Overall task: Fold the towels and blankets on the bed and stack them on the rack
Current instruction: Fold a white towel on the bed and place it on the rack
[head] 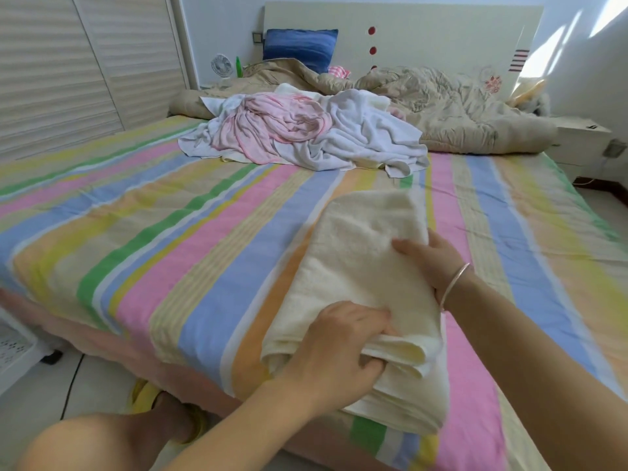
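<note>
A cream towel (360,253), folded into a long band, lies on the striped bed (170,239) near the front edge. My left hand (339,348) grips its near folded end, fingers tucked between the layers. My right hand (431,263), with a bracelet on the wrist, rests on the towel's right side, fingers curled over its edge. Further up the bed lies a loose heap: a pink towel (278,127) on top of white towels (367,137).
A rumpled beige quilt (458,113) and a blue pillow (299,45) fill the head of the bed against the headboard. A louvred wardrobe (68,73) stands at left, a nightstand (581,141) at right. A white perforated rack (13,348) shows at the lower left edge.
</note>
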`<state>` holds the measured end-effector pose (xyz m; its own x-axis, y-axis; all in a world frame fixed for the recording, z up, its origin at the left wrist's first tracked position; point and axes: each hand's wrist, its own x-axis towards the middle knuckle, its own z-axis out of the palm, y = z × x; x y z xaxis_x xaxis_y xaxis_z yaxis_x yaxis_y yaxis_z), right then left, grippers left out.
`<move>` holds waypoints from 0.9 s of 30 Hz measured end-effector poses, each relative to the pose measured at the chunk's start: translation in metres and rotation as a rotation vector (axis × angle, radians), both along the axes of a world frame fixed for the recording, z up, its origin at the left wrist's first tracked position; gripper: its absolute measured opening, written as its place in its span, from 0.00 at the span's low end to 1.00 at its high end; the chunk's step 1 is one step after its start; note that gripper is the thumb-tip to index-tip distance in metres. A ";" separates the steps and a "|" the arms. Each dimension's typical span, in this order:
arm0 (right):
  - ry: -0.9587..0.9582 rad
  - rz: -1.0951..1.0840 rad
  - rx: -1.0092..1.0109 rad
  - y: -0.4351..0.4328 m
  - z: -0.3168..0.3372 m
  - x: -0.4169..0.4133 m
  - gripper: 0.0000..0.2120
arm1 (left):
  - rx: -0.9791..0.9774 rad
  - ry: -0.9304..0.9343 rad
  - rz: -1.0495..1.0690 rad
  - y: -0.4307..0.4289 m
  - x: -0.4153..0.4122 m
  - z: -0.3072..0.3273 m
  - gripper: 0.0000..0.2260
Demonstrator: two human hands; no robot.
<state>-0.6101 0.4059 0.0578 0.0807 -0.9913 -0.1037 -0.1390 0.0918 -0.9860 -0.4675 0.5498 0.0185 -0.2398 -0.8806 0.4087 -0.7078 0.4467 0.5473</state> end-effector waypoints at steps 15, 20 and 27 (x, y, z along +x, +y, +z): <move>0.237 -0.268 0.060 0.011 -0.050 -0.040 0.41 | 0.227 -0.398 0.242 -0.058 0.006 -0.001 0.42; 0.794 -0.148 -0.490 0.005 -0.024 -0.015 0.38 | 0.315 -0.602 0.244 -0.049 -0.016 -0.038 0.47; 1.339 0.285 -0.628 -0.035 -0.027 0.061 0.30 | 0.274 -0.572 0.240 -0.050 -0.013 -0.040 0.47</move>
